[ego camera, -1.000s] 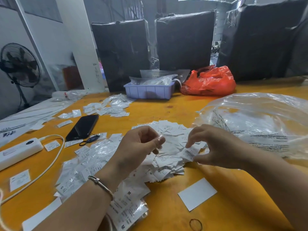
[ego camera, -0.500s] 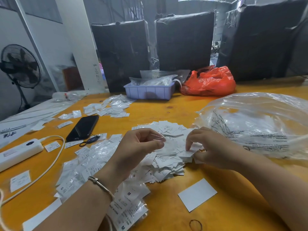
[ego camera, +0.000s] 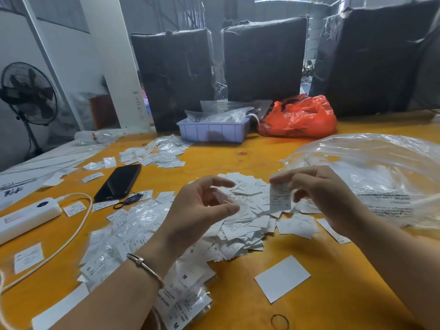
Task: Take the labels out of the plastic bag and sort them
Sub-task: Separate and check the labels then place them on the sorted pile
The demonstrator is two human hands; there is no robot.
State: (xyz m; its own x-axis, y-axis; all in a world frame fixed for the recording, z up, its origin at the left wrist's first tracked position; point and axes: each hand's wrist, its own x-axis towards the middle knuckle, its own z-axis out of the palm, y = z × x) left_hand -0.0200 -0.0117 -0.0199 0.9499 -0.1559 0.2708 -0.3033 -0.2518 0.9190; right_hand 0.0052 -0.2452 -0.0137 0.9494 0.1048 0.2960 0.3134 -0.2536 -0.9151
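Nearest to me, a rubber band (ego camera: 279,321) and a blank white card (ego camera: 282,277) are lying on the yellow table (ego camera: 333,294), and a heap of small sleeved labels (ego camera: 133,236) marked M is spreading under my left forearm, where I am wearing a thin bracelet (ego camera: 144,264).

My left hand (ego camera: 197,210) is hovering above the table with its fingers curled, and I am pinching a small clear plastic sleeve (ego camera: 234,206) between thumb and fingertips. My right hand (ego camera: 326,194) is raised just beside it, pinching one printed label (ego camera: 279,197) by its top edge so that it is hanging upright above the pile of loose labels (ego camera: 247,225). That pile is lying directly below and between both hands, some pieces showing an S.

To my right, the big clear plastic bag (ego camera: 371,177) is lying crumpled on the table, near my right hand but not touching it. To my left, a white power strip (ego camera: 26,216) with its cable and a black phone (ego camera: 118,182) are resting on the table.

Farther off, another scatter of labels, a lilac tray (ego camera: 213,132) and a red bag (ego camera: 298,117) are sitting in front of black wrapped bundles, with a floor fan (ego camera: 27,94) standing at the far left.
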